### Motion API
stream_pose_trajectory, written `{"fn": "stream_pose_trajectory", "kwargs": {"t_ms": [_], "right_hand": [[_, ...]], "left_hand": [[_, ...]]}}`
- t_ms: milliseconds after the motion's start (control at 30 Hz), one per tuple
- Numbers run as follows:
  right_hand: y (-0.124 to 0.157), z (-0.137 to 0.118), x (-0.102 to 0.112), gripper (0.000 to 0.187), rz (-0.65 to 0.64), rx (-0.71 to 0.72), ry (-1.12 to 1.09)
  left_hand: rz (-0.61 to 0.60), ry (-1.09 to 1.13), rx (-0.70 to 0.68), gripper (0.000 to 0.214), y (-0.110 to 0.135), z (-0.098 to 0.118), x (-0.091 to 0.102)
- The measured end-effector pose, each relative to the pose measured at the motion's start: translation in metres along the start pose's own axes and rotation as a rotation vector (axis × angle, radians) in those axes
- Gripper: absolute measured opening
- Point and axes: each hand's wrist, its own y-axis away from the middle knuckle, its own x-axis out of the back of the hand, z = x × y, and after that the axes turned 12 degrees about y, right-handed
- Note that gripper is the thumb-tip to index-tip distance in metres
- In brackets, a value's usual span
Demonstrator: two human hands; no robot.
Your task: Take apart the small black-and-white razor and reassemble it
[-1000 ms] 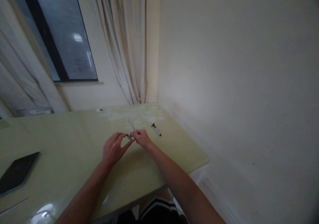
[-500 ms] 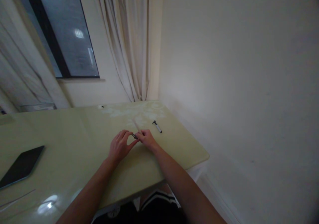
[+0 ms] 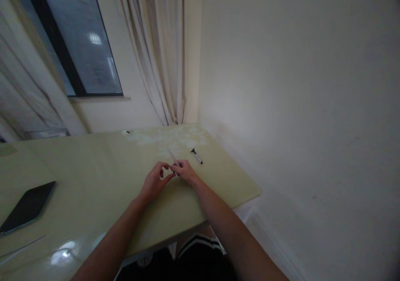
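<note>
My left hand (image 3: 154, 181) is closed in a pinch, its thumb and fingertips meeting my right fingers. Between the fingertips sits a small dark piece, mostly hidden, too small to name. My right hand (image 3: 184, 170) is closed around a thin pale strip (image 3: 173, 156), which sticks out up and to the left. Both hands are close together just above the table. Beyond my right hand lies a T-shaped thing like a razor (image 3: 196, 156), with a black head and a silver-grey handle.
The pale green table (image 3: 93, 181) has a rounded right corner beside the wall (image 3: 296, 106). A dark flat tablet-like slab (image 3: 28, 207) lies at the left. A small white and black item (image 3: 126, 131) is at the far edge, below the curtain (image 3: 162, 51).
The dark piece between my hands was more visible before and is now largely covered by fingers. My left fingers have curled more. The view has shifted slightly.
</note>
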Motion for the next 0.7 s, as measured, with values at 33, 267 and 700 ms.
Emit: {"fn": "stream_pose_trajectory", "kwargs": {"t_ms": [33,267,700], "right_hand": [[0.001,-0.001,0.0,0.023,-0.025,0.01,-0.012],[0.003,-0.003,0.0,0.032,-0.059,0.024,-0.021],[0.001,-0.01,0.016,0.028,0.193,0.117,0.344]], "left_hand": [[-0.003,0.032,0.005,0.031,-0.001,0.0,0.0],[-0.038,0.181,-0.018,0.034,-0.004,0.004,0.003],[0.247,0.208,0.196,0.044,-0.012,-0.015,0.022]]}}
